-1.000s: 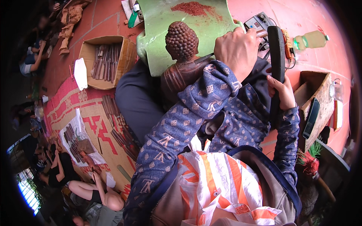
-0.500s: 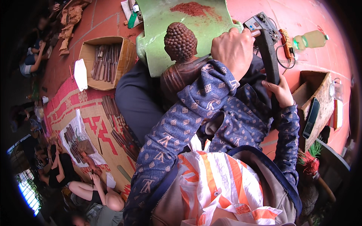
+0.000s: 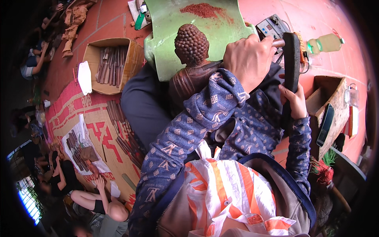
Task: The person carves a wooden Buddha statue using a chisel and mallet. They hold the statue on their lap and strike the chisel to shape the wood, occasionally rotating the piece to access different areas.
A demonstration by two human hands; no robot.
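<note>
A brown wooden statue (image 3: pixel 191 59) with a knobbly head rests on my lap, leaning against a green plastic seat (image 3: pixel 169 35). My left hand (image 3: pixel 248 59) is closed on a chisel (image 3: pixel 211 65); its blade runs to the statue's neck and its wooden handle end pokes out to the right. My right hand (image 3: pixel 294 104) grips a dark wooden mallet (image 3: pixel 292 59), held upright, its face right beside the chisel's handle end. Both arms wear blue patterned sleeves.
Red sawdust (image 3: pixel 203 10) lies on the green seat. A cardboard box of chisels (image 3: pixel 112 65) and a white mask (image 3: pixel 84 77) lie at left, more chisels on the woven mat (image 3: pixel 118 134). A bottle (image 3: pixel 325 42), a grey device (image 3: pixel 270 25) and a wooden box (image 3: pixel 331 106) stand at right. People sit at lower left.
The mallet tipped left toward the chisel's handle half a second ago and now stands upright again. My left hand and the chisel shifted slightly left on the statue.
</note>
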